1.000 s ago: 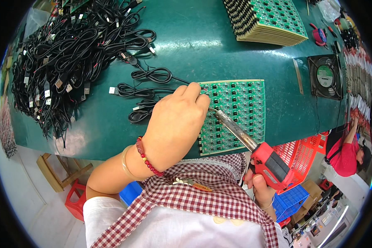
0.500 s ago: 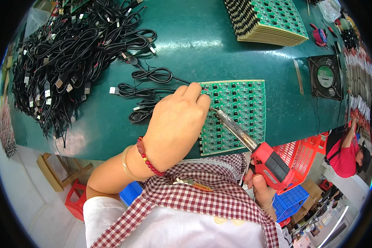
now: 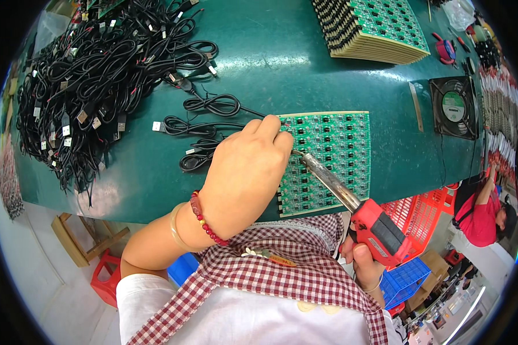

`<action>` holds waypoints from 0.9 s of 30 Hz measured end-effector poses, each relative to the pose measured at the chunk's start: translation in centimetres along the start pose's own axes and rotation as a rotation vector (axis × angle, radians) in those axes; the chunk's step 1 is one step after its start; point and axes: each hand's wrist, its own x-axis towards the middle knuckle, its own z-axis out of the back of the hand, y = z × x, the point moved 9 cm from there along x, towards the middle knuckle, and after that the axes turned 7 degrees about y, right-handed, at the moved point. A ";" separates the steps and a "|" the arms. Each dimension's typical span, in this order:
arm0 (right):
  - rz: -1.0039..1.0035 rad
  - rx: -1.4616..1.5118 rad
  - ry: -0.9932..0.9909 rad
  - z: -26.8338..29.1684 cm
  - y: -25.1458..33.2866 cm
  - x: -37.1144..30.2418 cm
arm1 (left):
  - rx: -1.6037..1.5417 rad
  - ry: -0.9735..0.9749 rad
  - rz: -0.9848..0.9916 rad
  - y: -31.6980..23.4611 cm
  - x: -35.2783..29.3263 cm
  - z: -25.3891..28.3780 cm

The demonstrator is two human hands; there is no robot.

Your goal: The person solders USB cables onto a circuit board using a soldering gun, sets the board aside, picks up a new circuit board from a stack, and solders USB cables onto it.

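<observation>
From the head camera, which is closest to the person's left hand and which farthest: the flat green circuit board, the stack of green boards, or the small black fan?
1. Flat green circuit board: the left hand rests at its left edge, fingers on it.
2. Stack of green boards: up the table, toward the far right.
3. Small black fan: farthest, at the table's right edge.

Packaging and labels only. A crumpled clear plastic bag (image 3: 459,12) lies at the far right corner of the green surface (image 3: 282,52), beyond the stacked boards. A round green-and-white label (image 3: 456,105) sits at the hub of the square black fan (image 3: 453,107) near the right edge of the surface. No signs or screens can be made out.
</observation>
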 end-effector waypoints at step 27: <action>0.045 -0.049 -0.008 0.2 -0.6 -0.1 | 0.010 -0.012 -0.004 0.0 0.0 0.0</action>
